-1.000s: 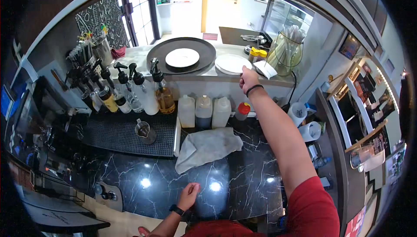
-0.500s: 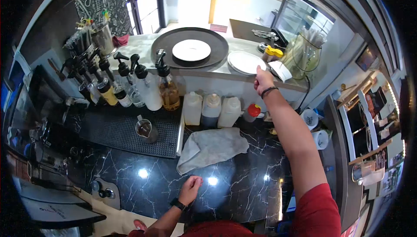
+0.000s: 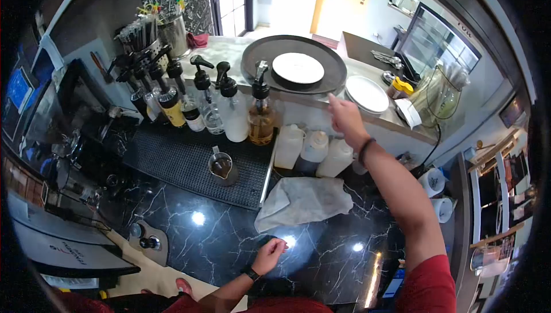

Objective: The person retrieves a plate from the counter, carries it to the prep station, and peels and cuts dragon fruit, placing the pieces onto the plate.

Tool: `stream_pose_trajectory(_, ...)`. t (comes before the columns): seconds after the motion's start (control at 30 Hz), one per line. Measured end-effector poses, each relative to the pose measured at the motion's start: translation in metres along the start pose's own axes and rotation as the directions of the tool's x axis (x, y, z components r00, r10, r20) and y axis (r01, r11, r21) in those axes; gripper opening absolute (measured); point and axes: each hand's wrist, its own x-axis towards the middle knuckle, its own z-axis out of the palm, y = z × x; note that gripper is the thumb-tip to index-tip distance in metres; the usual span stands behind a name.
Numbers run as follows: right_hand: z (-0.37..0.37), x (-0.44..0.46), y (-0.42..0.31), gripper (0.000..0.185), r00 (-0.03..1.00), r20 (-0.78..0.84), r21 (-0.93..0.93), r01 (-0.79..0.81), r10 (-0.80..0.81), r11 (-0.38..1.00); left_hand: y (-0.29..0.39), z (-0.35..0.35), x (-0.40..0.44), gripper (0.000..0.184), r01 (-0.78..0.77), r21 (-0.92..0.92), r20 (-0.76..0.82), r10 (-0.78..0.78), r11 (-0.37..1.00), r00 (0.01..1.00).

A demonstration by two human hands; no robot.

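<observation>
My right hand [image 3: 348, 120] reaches over the ledge, a finger stretched out close to the front rim of a round dark serving tray [image 3: 258, 76]. Nothing shows in that hand, and touch with the rim cannot be made out. A white plate [image 3: 298, 68] lies on the tray. Just right of the tray, white crockery [image 3: 367, 94] rests on the ledge, one plate or a few stacked. My left hand [image 3: 268, 257], fingers curled in and no object visible, hovers low over the dark marbled counter [image 3: 229, 244], near a grey cloth [image 3: 304, 203].
Several pump bottles [image 3: 234, 115] line the back left. Plastic jugs [image 3: 288, 146] stand below the ledge. A metal pitcher [image 3: 222, 169] with dark contents sits on the black bar mat [image 3: 172, 155]. A yellow-lidded container [image 3: 400, 88] and bagged straws [image 3: 442, 92] are at the right.
My right hand has left the edge of the white crockery and moved left toward the tray. The view has turned left, so everything appears shifted right. My left hand stays curled.
</observation>
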Motion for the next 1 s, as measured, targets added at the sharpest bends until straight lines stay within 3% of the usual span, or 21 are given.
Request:
stream_pose_trajectory(0.07,0.027,0.027,-0.024,0.035,0.987,0.153,0.061,0.039,-0.047,0.997,-0.003,-0.004,0.000,0.018,-0.017,-0.018,0.011,0.017,1.000,1.000)
stream_pose_trajectory(0.1,0.036,0.036,-0.034,0.035,0.987,0.157,0.063,0.036,-0.045,0.997,-0.004,-0.006,0.000,0.018,-0.015,-0.016,0.007,0.015,1.000,1.000)
stream_pose_trajectory(0.23,0.064,0.067,-0.066,0.035,0.969,0.130,0.186,-0.232,0.211,0.955,-0.006,-0.019,-0.001,0.019,-0.056,-0.040,-0.101,0.051,0.998,0.994)
stream_pose_trajectory(0.4,0.054,0.114,-0.047,0.038,0.936,0.280,0.256,-0.286,0.212,0.923,0.012,-0.030,-0.012,0.021,-0.043,-0.054,-0.150,0.034,0.998,0.988)
stream_pose_trajectory(0.5,0.061,0.097,-0.052,0.040,0.940,0.241,0.312,-0.312,0.243,0.897,0.016,-0.033,-0.012,0.021,-0.036,-0.029,-0.147,0.031,0.999,0.989)
stream_pose_trajectory(0.63,0.068,0.087,-0.046,0.031,1.000,-0.024,0.131,0.004,-0.001,0.991,0.020,-0.033,-0.009,0.022,-0.045,-0.011,-0.148,0.043,0.999,0.988)
stream_pose_trajectory(0.73,0.070,0.086,-0.040,0.038,0.954,-0.228,-0.068,0.186,-0.196,0.980,0.023,-0.030,-0.005,0.021,-0.057,-0.038,-0.121,0.052,0.998,0.991)
stream_pose_trajectory(0.8,0.067,0.086,-0.037,0.049,0.889,-0.243,-0.295,0.314,-0.389,0.902,0.027,-0.027,0.000,0.021,-0.059,-0.026,-0.080,0.056,0.998,0.995)
stream_pose_trajectory(0.83,0.063,0.076,-0.039,0.053,0.882,-0.247,-0.215,0.354,-0.402,0.910,0.030,-0.026,0.002,0.021,-0.063,-0.027,-0.076,0.061,0.998,0.995)
stream_pose_trajectory(0.9,0.053,0.056,-0.042,0.057,0.870,-0.252,-0.241,0.369,-0.425,0.898,0.033,-0.020,0.003,0.022,-0.066,-0.034,-0.068,0.064,0.997,0.996)
stream_pose_trajectory(0.97,0.039,0.036,-0.041,0.056,0.763,-0.298,-0.363,0.466,-0.574,0.807,0.036,-0.012,0.006,0.023,-0.089,-0.018,-0.020,0.088,0.996,0.996)
stream_pose_trajectory(1.0,0.029,0.011,-0.047,0.051,0.769,-0.284,-0.302,0.495,-0.572,0.815,0.038,-0.008,0.008,0.024,-0.113,-0.013,-0.009,0.113,0.993,0.994)
